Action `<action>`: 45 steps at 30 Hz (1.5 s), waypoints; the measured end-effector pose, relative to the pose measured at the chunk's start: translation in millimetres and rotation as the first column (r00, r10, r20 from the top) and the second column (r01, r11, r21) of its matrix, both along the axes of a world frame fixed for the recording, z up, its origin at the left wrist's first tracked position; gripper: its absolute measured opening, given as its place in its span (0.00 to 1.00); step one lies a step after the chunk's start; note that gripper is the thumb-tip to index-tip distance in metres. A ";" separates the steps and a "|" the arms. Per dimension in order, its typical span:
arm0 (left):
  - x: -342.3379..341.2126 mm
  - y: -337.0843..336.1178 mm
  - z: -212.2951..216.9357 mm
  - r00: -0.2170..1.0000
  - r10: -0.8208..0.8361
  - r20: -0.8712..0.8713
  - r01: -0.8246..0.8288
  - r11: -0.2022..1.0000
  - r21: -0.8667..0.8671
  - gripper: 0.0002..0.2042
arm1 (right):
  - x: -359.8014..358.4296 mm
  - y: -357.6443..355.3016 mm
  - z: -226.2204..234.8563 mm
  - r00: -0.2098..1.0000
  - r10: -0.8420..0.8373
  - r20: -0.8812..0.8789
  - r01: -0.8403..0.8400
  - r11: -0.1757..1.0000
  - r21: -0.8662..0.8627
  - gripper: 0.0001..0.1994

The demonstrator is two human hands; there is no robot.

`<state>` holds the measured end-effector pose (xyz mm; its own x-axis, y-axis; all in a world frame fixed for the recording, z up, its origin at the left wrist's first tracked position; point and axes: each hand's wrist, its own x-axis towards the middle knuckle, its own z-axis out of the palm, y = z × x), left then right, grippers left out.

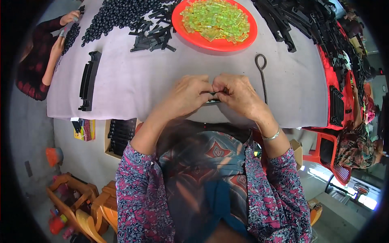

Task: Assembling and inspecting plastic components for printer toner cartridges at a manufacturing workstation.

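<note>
Close together near the table's front edge, my left hand and my right hand both have their fingers closed on one small dark piece with a pale strip along it. The fingers cover most of it, so its kind does not show. Beyond them stands a red oval plate heaped with translucent yellow-green plastic pieces. A metal rod with a looped end lies to the right of my right hand. Farther left, a long black plastic part rests on the cloth.
Black round pieces and short black strips are piled at the back left. Long black parts are heaped at the far right. Another person's hands work at the left edge. Below the table is a box of black parts.
</note>
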<state>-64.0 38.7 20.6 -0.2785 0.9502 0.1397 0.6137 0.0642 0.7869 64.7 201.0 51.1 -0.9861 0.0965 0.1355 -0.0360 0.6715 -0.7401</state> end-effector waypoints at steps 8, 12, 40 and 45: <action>-5.9 -1.6 6.9 0.998 -0.069 0.001 0.069 0.996 -0.056 0.14 | -3.7 1.7 7.0 0.994 -0.008 0.107 0.013 0.999 -0.039 0.07; -7.9 -10.6 5.3 0.996 -0.074 0.051 0.074 0.997 0.008 0.13 | 3.9 5.5 1.9 0.997 -0.032 0.072 0.044 0.986 -0.163 0.05; 22.5 -27.8 0.6 0.979 0.202 -0.025 -0.198 0.973 0.123 0.20 | 32.8 -43.3 -12.0 0.989 -0.010 -0.150 0.093 0.824 0.559 0.07; 23.6 -25.6 -1.1 0.974 0.220 -0.061 -0.209 0.965 0.158 0.20 | 33.8 -42.0 -8.0 0.990 0.005 -0.142 0.075 0.830 0.552 0.06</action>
<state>-40.4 13.1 19.5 -0.4565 0.8360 0.3045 0.6575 0.0864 0.7485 98.5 159.0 43.0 -0.9524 -0.0002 0.3050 -0.0745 0.9698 -0.2322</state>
